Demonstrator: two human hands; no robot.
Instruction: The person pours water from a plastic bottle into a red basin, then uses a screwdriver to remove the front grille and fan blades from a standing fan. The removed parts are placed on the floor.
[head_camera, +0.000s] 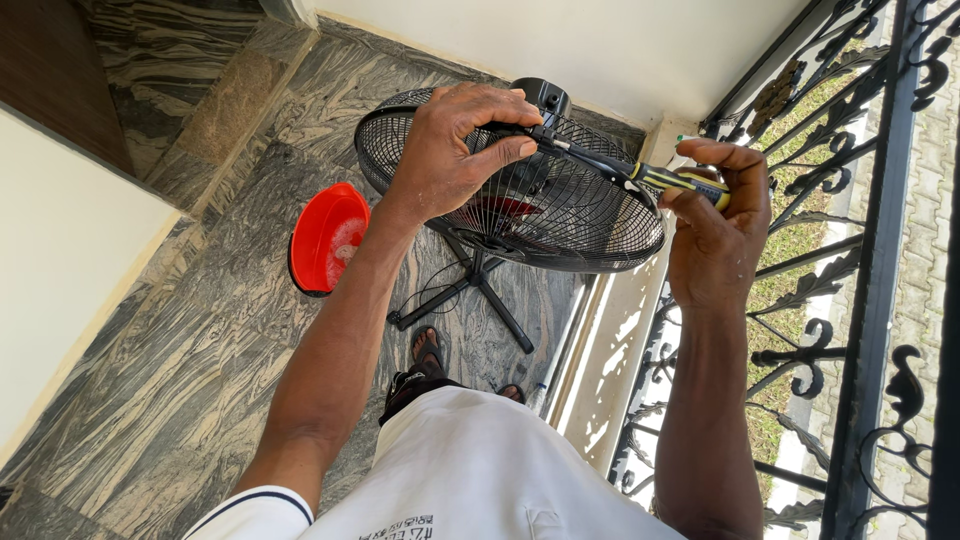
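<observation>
Left hand (445, 150) is clamped over the top rim of the fan guard (560, 215), palm down, fingers curled over the wire, thumb pressed in from below toward the screwdriver shaft. It grips the guard edge, nothing loose in it.

Right hand (715, 225) is closed round the yellow-and-black handle of a screwdriver (640, 175), fingers wrapped, thumb on top. Shaft runs left and slightly up from the handle, tip lands at the guard rim right by the left fingertips (exact contact point is hidden behind the fingers, can't tell if it's seated in a fastener).

Fan: black wire cage, tilted so the round face looks mostly up at the camera. Red hub (510, 207) visible through the wires near the centre. Black motor housing (543, 95) sticks out at the far top edge, just past the left hand. Black cross-shaped stand (470, 285) below it, legs flat on the floor, thin cable looped near the legs.

Floor (200, 330) is grey veined stone tile. Red plastic bowl (327, 238) sits on it left of the fan, near but apart from the cage, tipped on its side with the opening facing right.

Person's foot in a dark sandal (428, 352) is just in front of the stand legs. White garment fills the bottom centre.

Right side: black ornate iron railing (850, 250), directly behind the right hand, with grass and paving seen through it. Cream wall (560, 40) behind the fan.
</observation>
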